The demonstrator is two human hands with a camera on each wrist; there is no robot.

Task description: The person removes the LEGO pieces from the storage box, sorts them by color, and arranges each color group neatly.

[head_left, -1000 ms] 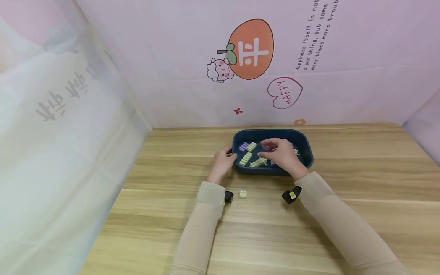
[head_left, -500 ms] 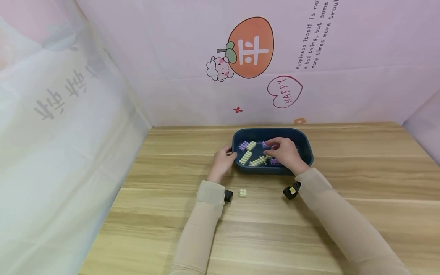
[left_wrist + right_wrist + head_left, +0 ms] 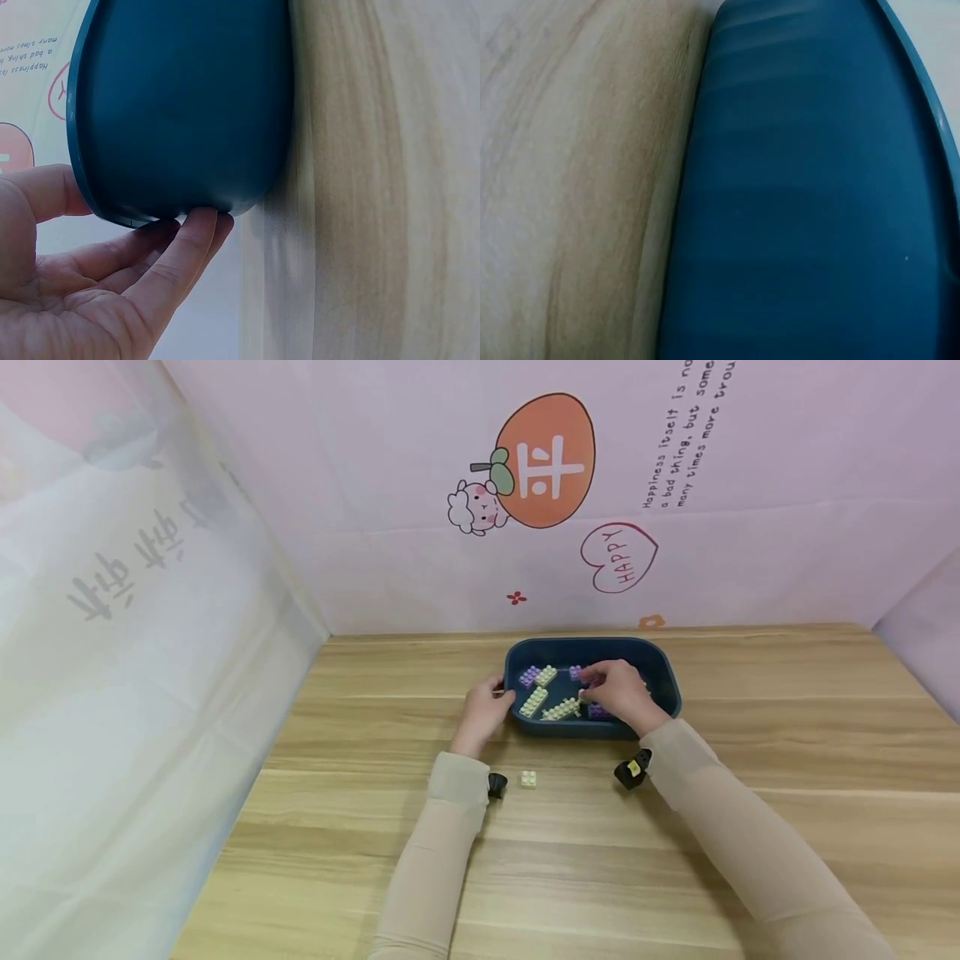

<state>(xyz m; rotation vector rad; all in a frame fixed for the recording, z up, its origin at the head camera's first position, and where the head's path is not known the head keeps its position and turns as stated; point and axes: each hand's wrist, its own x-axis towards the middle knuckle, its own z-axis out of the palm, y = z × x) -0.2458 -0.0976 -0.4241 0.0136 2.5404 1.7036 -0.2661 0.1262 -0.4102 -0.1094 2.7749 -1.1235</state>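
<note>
A dark blue tray [image 3: 577,730] stands on the table, holding several purple and cream toy building bricks. My left hand [image 3: 483,714] grips its left end; in the left wrist view the thumb meets the rim and fingers [image 3: 176,259] lie against the outer wall [image 3: 187,97]. Over the right half of the tray is my right hand [image 3: 624,695], thumb and index finger apart. Near the index fingertip lies a purple brick [image 3: 575,673]. A long cream brick [image 3: 534,702] and a cream piece with side prongs [image 3: 561,709] lie left of it. The right hand hides some bricks.
In front of the tray, a small cream brick [image 3: 528,779] rests on the wooden table [image 3: 570,860]. A printed cloth [image 3: 412,577] hangs behind the table, and another [image 3: 150,693] borders its left side. The right wrist view shows only the tray's outer wall [image 3: 802,180] and the table.
My right hand has shifted slightly to the right inside the tray, uncovering a purple brick near its index fingertip. My left hand keeps its place on the tray's left end.
</note>
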